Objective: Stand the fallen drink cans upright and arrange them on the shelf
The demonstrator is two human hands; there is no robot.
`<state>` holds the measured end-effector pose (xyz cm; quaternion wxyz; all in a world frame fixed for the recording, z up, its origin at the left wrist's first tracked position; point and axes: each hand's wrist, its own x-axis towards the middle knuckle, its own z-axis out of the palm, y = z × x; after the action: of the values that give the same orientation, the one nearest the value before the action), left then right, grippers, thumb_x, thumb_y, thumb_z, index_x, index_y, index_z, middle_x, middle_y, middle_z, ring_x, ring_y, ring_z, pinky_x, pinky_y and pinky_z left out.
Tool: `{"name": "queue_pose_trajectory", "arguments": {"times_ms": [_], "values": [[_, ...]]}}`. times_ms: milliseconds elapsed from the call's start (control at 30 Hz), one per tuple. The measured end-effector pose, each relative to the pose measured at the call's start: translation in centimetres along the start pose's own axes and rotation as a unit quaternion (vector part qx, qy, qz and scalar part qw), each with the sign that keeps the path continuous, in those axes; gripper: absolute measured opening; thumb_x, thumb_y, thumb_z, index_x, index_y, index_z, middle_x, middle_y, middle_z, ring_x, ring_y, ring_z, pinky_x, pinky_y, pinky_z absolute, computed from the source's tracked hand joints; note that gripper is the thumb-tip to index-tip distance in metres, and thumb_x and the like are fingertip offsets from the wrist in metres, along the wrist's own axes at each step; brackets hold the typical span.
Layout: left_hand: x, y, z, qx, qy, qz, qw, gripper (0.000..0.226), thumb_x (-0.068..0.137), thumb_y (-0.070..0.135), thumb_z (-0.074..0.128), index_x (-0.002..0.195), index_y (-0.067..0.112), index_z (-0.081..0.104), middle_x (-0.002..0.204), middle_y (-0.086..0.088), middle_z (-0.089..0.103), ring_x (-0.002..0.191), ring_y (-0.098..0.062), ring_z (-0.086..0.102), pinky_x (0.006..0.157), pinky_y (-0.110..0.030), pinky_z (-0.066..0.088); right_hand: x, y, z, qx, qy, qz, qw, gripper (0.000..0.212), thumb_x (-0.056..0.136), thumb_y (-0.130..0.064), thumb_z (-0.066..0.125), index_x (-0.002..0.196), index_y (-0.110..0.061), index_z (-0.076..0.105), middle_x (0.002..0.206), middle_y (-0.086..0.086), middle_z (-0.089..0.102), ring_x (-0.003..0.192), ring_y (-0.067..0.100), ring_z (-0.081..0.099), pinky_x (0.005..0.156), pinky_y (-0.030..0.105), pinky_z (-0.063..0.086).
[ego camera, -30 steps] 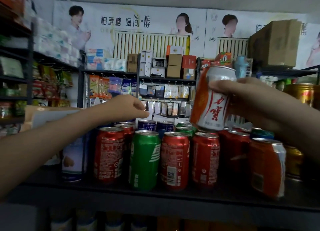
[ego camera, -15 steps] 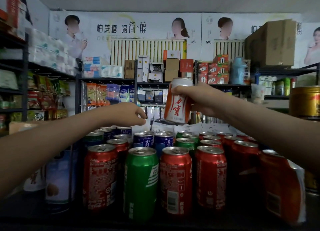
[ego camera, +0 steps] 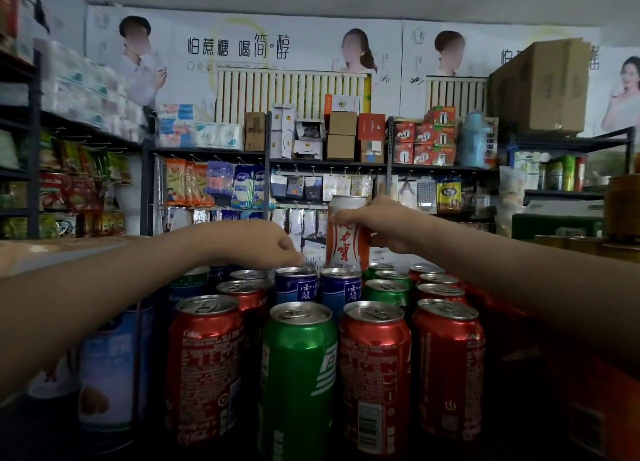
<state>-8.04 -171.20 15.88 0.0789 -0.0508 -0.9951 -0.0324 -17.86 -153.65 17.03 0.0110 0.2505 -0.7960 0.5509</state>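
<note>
Orange-and-white can (ego camera: 346, 242): upright at the back of the group, directly behind the two blue cans (ego camera: 341, 287). Its base is hidden by them, so whether it already rests on the shelf (ego camera: 41, 436) cannot be told.
Right hand (ego camera: 384, 223): wrapped round the upper half of that can, fingers across the front just under the rim, in a firm hold.
Left hand (ego camera: 259, 242): fingers curled downward, tips at the rim of the left blue can. Whether they pinch it or only touch it cannot be told.
Standing stock: a front row of red cans (ego camera: 204, 363) with one green can (ego camera: 299, 367) among them. More red, green and blue cans stand behind in close rows, all upright with tops showing.
Right edge: an orange can (ego camera: 595, 408) in shadow under the right forearm, its pose unclear.
Left edge: a tall white-and-blue tin (ego camera: 110, 367) just beside the red cans.
Progress: late stage, by the look of it. No can in view lies on its side; what is left is seating the held can in the back row, letting go, and checking the shadowed right end.
</note>
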Motion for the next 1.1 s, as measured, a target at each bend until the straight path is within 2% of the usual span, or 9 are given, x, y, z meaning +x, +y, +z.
{"name": "queue_pose_trajectory", "arguments": {"times_ms": [167,300,467,567,700,833,933,1033,1100], "values": [[-0.3,0.1,0.4,-0.004,-0.014,0.01,1.0,0.056,0.093,0.055,0.038,0.124,0.014,0.061,0.13,-0.002,0.057,0.112,-0.015,0.054,0.102,-0.035,0.042,0.3,-0.3,0.6,-0.03,-0.013,0.005,0.999,0.043,0.08,-0.022,0.074,0.112,0.001,0.058,0.102,0.014,0.068,0.085,0.02,0.066,0.058,0.024,0.051],[-0.8,0.3,0.5,-0.023,-0.016,0.017,0.999,0.055,0.092,0.055,0.039,0.122,0.015,0.061,0.125,-0.001,0.06,0.108,-0.015,0.057,0.1,-0.035,0.043,0.1,-0.2,0.3,-0.04,-0.011,0.012,0.999,0.044,0.081,-0.022,0.072,0.115,0.0,0.057,0.101,0.013,0.068,0.092,0.023,0.065,0.073,0.032,0.054],[-1.1,0.4,0.5,-0.066,-0.028,0.025,0.997,0.051,0.09,0.055,0.044,0.122,0.017,0.059,0.1,0.009,0.059,0.085,-0.003,0.055,0.08,-0.023,0.044,-0.5,-0.3,0.2,-0.042,-0.023,0.014,0.999,0.047,0.08,-0.022,0.073,0.118,-0.003,0.054,0.104,0.011,0.069,0.099,0.023,0.065,0.088,0.037,0.052],[-1.2,0.2,0.7,-0.067,-0.033,0.027,0.997,0.053,0.087,0.057,0.05,0.123,0.02,0.058,0.112,0.008,0.058,0.099,-0.007,0.055,0.091,-0.027,0.043,-0.6,-0.3,0.4,-0.039,-0.027,0.017,0.999,0.048,0.08,-0.023,0.074,0.119,-0.003,0.055,0.106,0.011,0.068,0.099,0.022,0.064,0.089,0.037,0.051],[-1.1,-0.2,0.9,-0.061,-0.026,0.039,0.997,0.048,0.087,0.052,0.054,0.124,0.022,0.057,0.09,0.02,0.053,0.083,0.004,0.051,0.079,-0.022,0.04,-0.9,-0.2,0.6,-0.036,-0.021,0.018,0.999,0.049,0.079,-0.026,0.074,0.118,-0.002,0.056,0.105,0.011,0.068,0.098,0.023,0.064,0.087,0.037,0.052],[-1.3,-0.7,1.0,-0.065,-0.011,0.043,0.997,0.049,0.086,0.052,0.057,0.125,0.022,0.055,0.089,0.018,0.055,0.082,0.002,0.053,0.085,-0.024,0.043,-1.5,-0.3,0.5,-0.039,-0.024,0.027,0.999,0.047,0.079,-0.029,0.074,0.115,-0.004,0.057,0.105,0.01,0.068,0.103,0.024,0.063,0.094,0.039,0.049],[-1.7,-0.6,1.0,-0.068,-0.001,0.041,0.997,0.048,0.087,0.049,0.057,0.126,0.022,0.054,0.095,0.016,0.057,0.088,0.001,0.054,0.089,-0.024,0.043,-2.0,-0.7,0.2,-0.045,-0.02,0.028,0.998,0.045,0.079,-0.028,0.073,0.113,-0.003,0.056,0.101,0.009,0.068,0.1,0.022,0.063,0.083,0.034,0.051],[-1.9,-0.4,1.1,-0.064,0.014,0.044,0.997,0.05,0.087,0.048,0.058,0.127,0.019,0.054,0.096,0.013,0.057,0.085,0.001,0.054,0.088,-0.024,0.043,-3.0,-1.1,-0.5,-0.094,0.005,0.018,0.995,0.07,0.069,-0.033,0.079,0.124,-0.002,0.048,0.118,0.012,0.062,0.116,0.03,0.055,0.097,0.043,0.045],[-1.8,-0.1,1.3,-0.059,0.017,0.038,0.997,0.055,0.086,0.052,0.057,0.128,0.017,0.053,0.105,0.007,0.058,0.087,-0.002,0.054,0.09,-0.026,0.043,-3.9,-1.1,-1.0,-0.134,0.046,-0.001,0.99,0.078,0.074,-0.031,0.078,0.133,-0.004,0.035,0.121,0.013,0.054,0.115,0.029,0.051,0.088,0.036,0.046]]}}
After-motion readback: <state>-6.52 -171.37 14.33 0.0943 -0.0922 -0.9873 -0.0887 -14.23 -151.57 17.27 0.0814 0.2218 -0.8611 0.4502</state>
